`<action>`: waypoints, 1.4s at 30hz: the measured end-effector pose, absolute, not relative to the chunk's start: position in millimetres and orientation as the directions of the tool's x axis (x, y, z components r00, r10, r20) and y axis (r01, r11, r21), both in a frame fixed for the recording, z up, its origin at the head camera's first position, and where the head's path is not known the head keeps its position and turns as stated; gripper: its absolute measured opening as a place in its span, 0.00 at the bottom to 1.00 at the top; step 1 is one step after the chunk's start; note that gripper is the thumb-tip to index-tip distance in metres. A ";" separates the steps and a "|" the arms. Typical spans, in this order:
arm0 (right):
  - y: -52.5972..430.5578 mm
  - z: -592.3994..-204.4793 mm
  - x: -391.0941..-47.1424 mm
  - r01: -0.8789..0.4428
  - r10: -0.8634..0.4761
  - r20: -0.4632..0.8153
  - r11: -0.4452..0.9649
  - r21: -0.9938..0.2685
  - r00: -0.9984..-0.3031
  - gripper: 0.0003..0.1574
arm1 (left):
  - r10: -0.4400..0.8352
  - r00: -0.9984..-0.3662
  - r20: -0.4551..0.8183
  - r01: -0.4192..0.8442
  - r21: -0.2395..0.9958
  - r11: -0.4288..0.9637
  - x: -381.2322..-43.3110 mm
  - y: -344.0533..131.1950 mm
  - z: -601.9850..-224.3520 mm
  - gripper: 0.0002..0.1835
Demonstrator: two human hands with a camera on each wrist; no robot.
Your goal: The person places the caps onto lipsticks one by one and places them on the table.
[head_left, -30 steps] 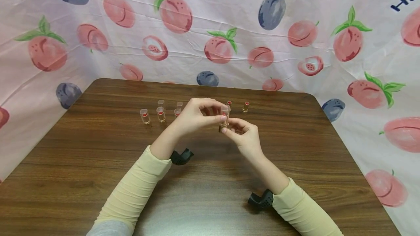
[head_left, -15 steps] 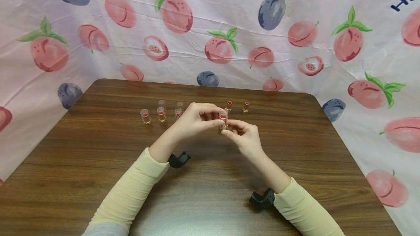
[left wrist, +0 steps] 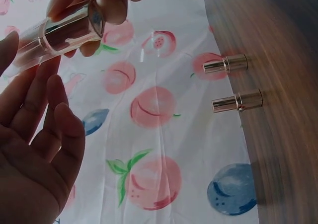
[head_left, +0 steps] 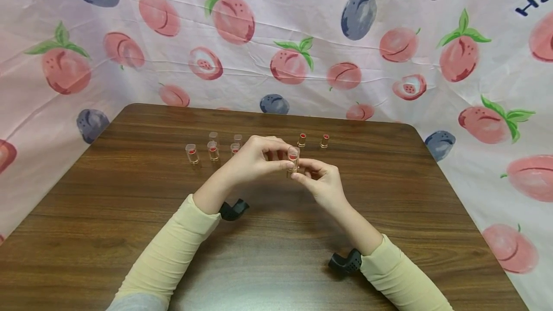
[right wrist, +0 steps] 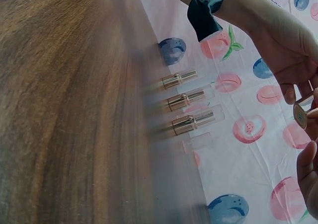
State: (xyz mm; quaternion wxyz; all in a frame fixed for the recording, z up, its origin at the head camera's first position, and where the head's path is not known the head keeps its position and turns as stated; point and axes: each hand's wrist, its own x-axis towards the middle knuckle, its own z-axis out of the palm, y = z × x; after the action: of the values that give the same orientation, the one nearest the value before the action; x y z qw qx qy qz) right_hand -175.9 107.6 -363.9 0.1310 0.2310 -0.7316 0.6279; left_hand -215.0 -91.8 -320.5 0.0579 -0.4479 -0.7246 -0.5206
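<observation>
Both hands meet over the middle of the table around one lipstick (head_left: pixel 293 157) with a gold base, a red tip and a clear cap. My left hand (head_left: pixel 261 157) comes from the left and pinches the clear cap between thumb and fingers. Lower down, my right hand (head_left: pixel 321 176) grips the gold base. Seen in the left wrist view, the lipstick (left wrist: pixel 69 33) lies between the hands with its cap over the tip end. Only its base end (right wrist: pixel 300 115) shows in the right wrist view, beside the fingers.
Several capped lipsticks (head_left: pixel 192 154) stand in a row at the left of the wooden table (head_left: pixel 276 234). Behind them are two loose clear caps (head_left: pixel 213 136). Two uncapped lipsticks (head_left: pixel 325 140) stand toward the back right. A fruit-print cloth (head_left: pixel 242 71) hangs behind.
The held lipstick and both hands have come down slightly and a little to the left. The cap sits lower over the base than a second ago.
</observation>
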 end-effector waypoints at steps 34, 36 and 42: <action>121.6 -345.1 -176.0 -0.411 -0.118 0.394 0.238 -0.880 -0.912 0.13 | 0.541 -0.744 0.392 0.611 0.728 0.311 -203.5 -144.3 -315.3 0.09; 124.8 -342.1 -178.0 -0.395 -0.074 0.389 0.255 -0.883 -0.918 0.13 | 0.533 -0.752 0.387 0.606 0.725 0.328 -202.6 -153.7 -316.6 0.09; 137.1 -345.4 -190.4 -0.377 0.047 0.405 0.280 -0.883 -0.913 0.14 | 0.500 -0.780 0.375 0.585 0.721 0.371 -200.6 -181.7 -319.8 0.10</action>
State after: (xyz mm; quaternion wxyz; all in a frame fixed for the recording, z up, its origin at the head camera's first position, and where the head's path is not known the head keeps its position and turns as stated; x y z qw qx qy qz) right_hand -190.4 137.1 -345.4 0.1795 0.1059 -0.7795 0.5907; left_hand -200.6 -181.7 -319.8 0.0463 -0.3282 -0.8267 -0.4547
